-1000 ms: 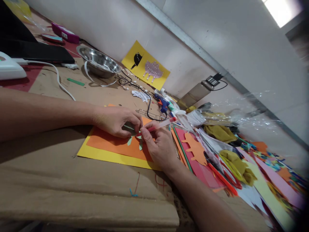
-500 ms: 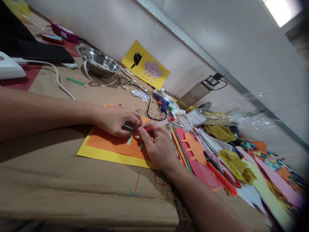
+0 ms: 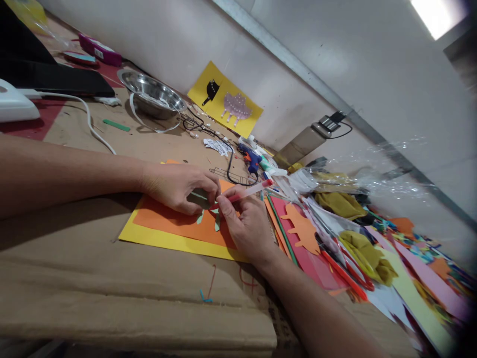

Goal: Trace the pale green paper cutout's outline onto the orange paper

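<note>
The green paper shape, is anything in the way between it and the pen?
Nothing visible stands between them: the pen, in the right hand, has its tip close by the green paper shape; contact is unclear. The left hand hides part of the shape.

Dim light, glaring white panel (image 3: 437,18) upper right, soft shadows, blurred edges

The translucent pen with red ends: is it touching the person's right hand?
Touching. The head view shows the translucent pen with red ends pinched by the fingers of the right hand, its barrel slanting up past them.
</note>
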### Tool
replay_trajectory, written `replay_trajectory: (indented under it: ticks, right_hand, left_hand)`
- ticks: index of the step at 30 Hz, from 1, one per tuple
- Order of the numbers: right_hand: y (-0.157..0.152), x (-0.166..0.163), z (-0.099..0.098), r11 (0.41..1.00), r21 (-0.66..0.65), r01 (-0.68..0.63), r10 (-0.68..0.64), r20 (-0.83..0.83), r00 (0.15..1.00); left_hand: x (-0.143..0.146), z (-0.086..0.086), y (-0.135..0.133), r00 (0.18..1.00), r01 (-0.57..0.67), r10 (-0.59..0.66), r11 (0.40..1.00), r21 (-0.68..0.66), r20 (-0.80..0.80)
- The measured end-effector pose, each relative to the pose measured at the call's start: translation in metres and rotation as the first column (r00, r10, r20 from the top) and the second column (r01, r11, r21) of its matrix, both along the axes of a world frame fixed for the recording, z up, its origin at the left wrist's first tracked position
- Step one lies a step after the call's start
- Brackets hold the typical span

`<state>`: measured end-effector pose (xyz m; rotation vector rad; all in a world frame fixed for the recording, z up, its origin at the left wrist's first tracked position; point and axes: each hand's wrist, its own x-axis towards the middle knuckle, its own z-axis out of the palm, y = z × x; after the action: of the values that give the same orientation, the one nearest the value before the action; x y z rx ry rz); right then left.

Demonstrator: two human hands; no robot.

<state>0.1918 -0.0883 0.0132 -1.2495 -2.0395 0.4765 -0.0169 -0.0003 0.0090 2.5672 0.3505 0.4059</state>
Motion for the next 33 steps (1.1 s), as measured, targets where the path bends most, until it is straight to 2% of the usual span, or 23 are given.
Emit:
replay_trajectory:
  ticks: [12,22,28,33]
  right_hand:
    - [-0.0015,-0.0041,0.0008,0.995,-0.096,-0.029,0.027,-0.027,0.999]
    - [-0.0016,-0.0039,0.0014,0.996,-0.068,-0.051,0.050,-0.021,0.999]
    - [-0.0020,-0.0023,0.0026,0.995,-0.084,-0.053,0.055,0.014,0.998]
    - [-0.0031,-0.0020,0.0031,0.990,-0.116,-0.082,0.080,-0.023,0.997]
  left_hand:
    - [0.0002,0.0004,-0.0004,1.000,0.007,-0.008,1.000,0.024,0.017]
    - [0.0006,0.0002,-0.0008,0.999,0.018,-0.019,1.000,0.018,0.033]
    - [0.0001,-0.0002,-0.0002,0.999,0.022,-0.022,1.000,0.020,0.029]
    - [-0.0002,-0.0004,-0.0002,1.000,0.015,-0.015,1.000,0.008,0.025]
